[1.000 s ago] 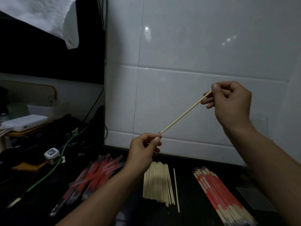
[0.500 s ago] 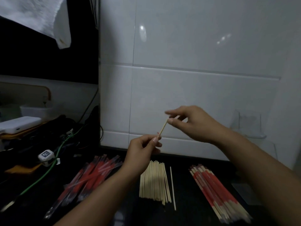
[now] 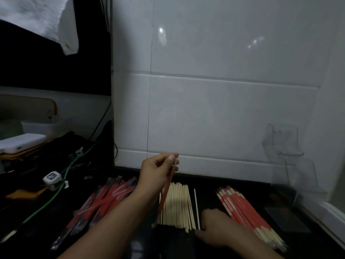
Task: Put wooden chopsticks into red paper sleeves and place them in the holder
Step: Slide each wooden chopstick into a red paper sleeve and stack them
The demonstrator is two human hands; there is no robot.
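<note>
My left hand [image 3: 158,169] pinches the top of a red paper sleeve [image 3: 166,195], which hangs down slantwise over the bare chopsticks [image 3: 177,204] lying in a pile on the dark counter. Whether a chopstick is inside the sleeve is hidden. My right hand [image 3: 214,228] is low on the counter, its curled fingers closing on the near end of a single loose chopstick [image 3: 196,206]. Empty red sleeves [image 3: 104,199] lie to the left and sleeved chopsticks [image 3: 246,212] to the right. A clear holder [image 3: 285,144] hangs on the wall.
White tiled wall [image 3: 224,109] behind the counter. At the left are a green cable [image 3: 56,193], a small white device [image 3: 51,177], a white power bank [image 3: 20,141] and tangled wires. A white cloth [image 3: 46,19] hangs at the top left.
My right hand let go of the chopstick's upper end and dropped to the counter by the loose chopstick. The chopstick no longer sticks up above my left hand; a red sleeve now shows below it.
</note>
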